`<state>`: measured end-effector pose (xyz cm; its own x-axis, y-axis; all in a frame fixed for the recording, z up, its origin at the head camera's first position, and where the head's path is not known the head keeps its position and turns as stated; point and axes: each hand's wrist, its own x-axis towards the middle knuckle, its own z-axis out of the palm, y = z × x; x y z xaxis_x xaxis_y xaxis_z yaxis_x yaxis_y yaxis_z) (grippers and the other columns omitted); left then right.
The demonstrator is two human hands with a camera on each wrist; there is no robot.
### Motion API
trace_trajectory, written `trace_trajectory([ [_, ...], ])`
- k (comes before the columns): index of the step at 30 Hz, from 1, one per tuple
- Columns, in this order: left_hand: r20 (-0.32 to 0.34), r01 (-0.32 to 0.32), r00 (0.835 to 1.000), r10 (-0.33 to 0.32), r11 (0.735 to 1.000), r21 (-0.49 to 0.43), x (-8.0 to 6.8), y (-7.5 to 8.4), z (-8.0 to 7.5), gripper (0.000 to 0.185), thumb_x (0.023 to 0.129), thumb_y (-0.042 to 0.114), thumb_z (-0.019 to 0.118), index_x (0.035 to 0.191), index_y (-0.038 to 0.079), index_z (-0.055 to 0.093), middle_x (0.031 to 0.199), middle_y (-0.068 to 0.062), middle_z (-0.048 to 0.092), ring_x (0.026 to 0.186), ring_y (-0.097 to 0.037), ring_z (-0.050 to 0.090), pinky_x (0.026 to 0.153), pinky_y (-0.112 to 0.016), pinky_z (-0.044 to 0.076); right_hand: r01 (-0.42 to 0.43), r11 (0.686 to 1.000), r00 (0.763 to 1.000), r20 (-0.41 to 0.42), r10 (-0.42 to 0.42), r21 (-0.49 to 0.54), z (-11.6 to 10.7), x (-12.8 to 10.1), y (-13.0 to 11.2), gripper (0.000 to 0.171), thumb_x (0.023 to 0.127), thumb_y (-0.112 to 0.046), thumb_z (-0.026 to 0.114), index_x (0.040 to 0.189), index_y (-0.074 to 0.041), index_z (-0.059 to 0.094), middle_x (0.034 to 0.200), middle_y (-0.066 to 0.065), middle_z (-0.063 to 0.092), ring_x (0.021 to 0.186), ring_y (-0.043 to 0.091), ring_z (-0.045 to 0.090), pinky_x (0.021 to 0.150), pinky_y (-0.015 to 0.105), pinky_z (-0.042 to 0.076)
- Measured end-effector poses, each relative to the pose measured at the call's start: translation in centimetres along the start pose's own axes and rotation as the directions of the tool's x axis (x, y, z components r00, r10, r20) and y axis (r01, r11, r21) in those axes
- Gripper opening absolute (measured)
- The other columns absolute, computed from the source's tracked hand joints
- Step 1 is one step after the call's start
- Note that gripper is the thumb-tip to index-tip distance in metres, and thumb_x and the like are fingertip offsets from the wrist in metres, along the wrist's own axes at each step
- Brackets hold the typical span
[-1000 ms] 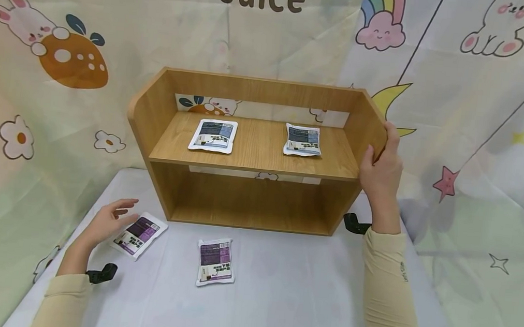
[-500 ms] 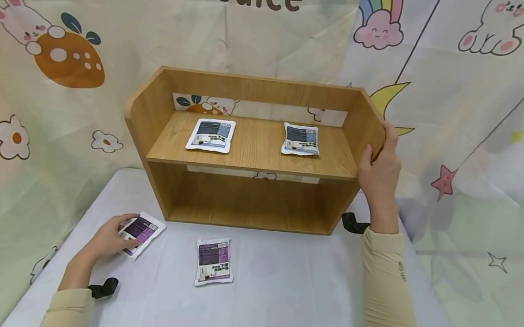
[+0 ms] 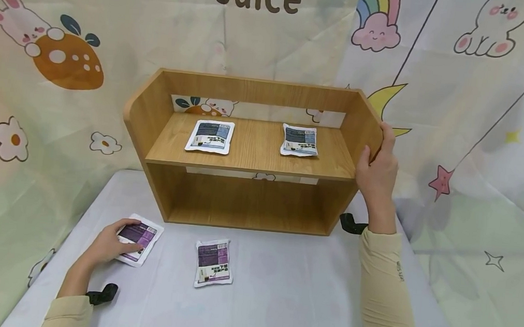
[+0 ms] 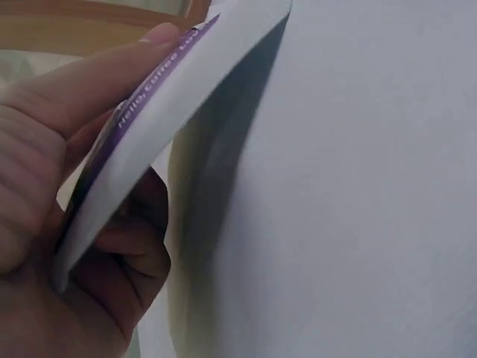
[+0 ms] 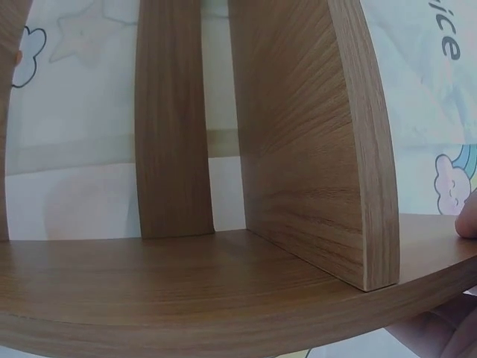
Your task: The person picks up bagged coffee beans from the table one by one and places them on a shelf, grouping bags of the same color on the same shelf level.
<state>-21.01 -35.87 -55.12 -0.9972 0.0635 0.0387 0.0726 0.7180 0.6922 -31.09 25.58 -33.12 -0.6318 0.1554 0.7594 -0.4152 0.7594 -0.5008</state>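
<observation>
Tilting a pouch near the table's left edge.
Left hand has just gripped it, gaining control; right hand holds shelf's right edge.

Two packets lie on the upper shelf, mid-frame. Before it are a third packet, lower centre, and a fourth packet, lower left.

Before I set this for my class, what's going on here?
A person's left hand grips a purple-labelled coffee pouch, some fingers underneath it, while the right hand holds the right side of a two-tier wooden shelf. Another purple-labelled pouch lies on the white-covered table. On the upper tier, one blue-labelled pouch lies left, another right.
</observation>
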Motion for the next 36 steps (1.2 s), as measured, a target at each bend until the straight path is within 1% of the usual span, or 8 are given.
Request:
trace_trajectory([
  [3,-0.01,0.0,1.0,0.0,0.998,-0.061,-0.3,0.8,0.3,0.073,0.071,0.023,0.087,0.132,0.004,0.052,0.131,-0.033,0.047,0.117,-0.047,0.044,0.094,-0.061,0.033,-0.007,1.0,1.0,0.002,0.007,-0.004,0.0,0.0,0.0,0.054,0.098,-0.016,0.05,0.147,-0.028,0.029,0.13,0.017,0.057,0.11,0.037,0.06,0.087,0.052,0.049],
  [7,0.005,0.067,0.998,-0.067,0.986,-0.154,-0.9,2.2,1.0,0.076,0.073,0.023,0.086,0.137,0.007,0.049,0.14,-0.031,0.04,0.127,-0.049,0.034,0.099,-0.065,0.026,-0.01,1.0,1.0,0.002,0.01,-0.004,0.0,0.0,-0.1,0.054,0.098,-0.016,0.05,0.147,-0.028,0.03,0.13,0.017,0.057,0.11,0.036,0.06,0.087,0.052,0.049],
  [11,0.024,0.12,0.993,-0.117,0.975,-0.187,-1.1,3.6,1.8,0.079,0.074,0.027,0.086,0.14,0.01,0.047,0.145,-0.029,0.035,0.132,-0.05,0.027,0.102,-0.068,0.022,-0.014,1.0,1.0,-0.003,0.014,-0.001,0.0,0.0,-0.3,0.053,0.098,-0.016,0.05,0.147,-0.027,0.03,0.13,0.016,0.057,0.11,0.036,0.06,0.088,0.052,0.048],
  [17,0.044,0.154,0.988,-0.148,0.962,-0.224,-0.6,5.2,3.1,0.083,0.072,0.034,0.086,0.142,0.015,0.046,0.149,-0.024,0.032,0.136,-0.047,0.024,0.103,-0.068,0.02,-0.032,0.999,0.999,0.002,0.032,0.007,-0.1,-0.1,-0.5,0.054,0.098,-0.014,0.05,0.146,-0.029,0.031,0.131,0.015,0.057,0.112,0.033,0.06,0.09,0.05,0.048],
  [22,0.023,0.141,0.99,-0.14,0.959,-0.247,0.4,6.7,4.7,0.081,0.073,0.034,0.086,0.141,0.016,0.047,0.148,-0.022,0.035,0.135,-0.045,0.027,0.104,-0.066,0.02,-0.039,0.999,0.999,0.005,0.039,0.009,-0.2,-0.1,-0.6,0.053,0.099,-0.014,0.049,0.146,-0.029,0.031,0.132,0.014,0.056,0.112,0.033,0.059,0.091,0.05,0.048],
  [28,-0.012,0.1,0.994,-0.107,0.955,-0.279,2.1,8.6,7.3,0.077,0.073,0.032,0.086,0.139,0.019,0.05,0.15,-0.02,0.034,0.136,-0.042,0.029,0.106,-0.063,0.022,-0.044,0.999,0.999,0.007,0.044,0.006,-0.2,0.0,-0.5,0.053,0.099,-0.016,0.048,0.147,-0.029,0.03,0.133,0.012,0.056,0.113,0.033,0.059,0.09,0.051,0.047],
  [33,-0.049,0.054,0.996,-0.075,0.938,-0.342,3.7,9.8,8.9,0.075,0.073,0.03,0.086,0.138,0.017,0.051,0.149,-0.019,0.036,0.134,-0.04,0.032,0.107,-0.059,0.024,-0.042,0.999,0.999,-0.005,0.042,0.01,-0.1,0.0,-0.4,0.053,0.099,-0.015,0.048,0.147,-0.029,0.031,0.132,0.013,0.056,0.111,0.034,0.059,0.09,0.052,0.048],
  [36,-0.079,0.051,0.993,-0.086,0.929,-0.367,4.4,10.2,9.3,0.073,0.074,0.029,0.086,0.137,0.017,0.052,0.148,-0.018,0.037,0.134,-0.038,0.033,0.108,-0.057,0.025,-0.048,0.999,0.999,-0.001,0.048,0.014,0.1,-0.1,-0.4,0.053,0.099,-0.015,0.049,0.147,-0.03,0.031,0.132,0.011,0.057,0.112,0.032,0.059,0.09,0.051,0.048],
])
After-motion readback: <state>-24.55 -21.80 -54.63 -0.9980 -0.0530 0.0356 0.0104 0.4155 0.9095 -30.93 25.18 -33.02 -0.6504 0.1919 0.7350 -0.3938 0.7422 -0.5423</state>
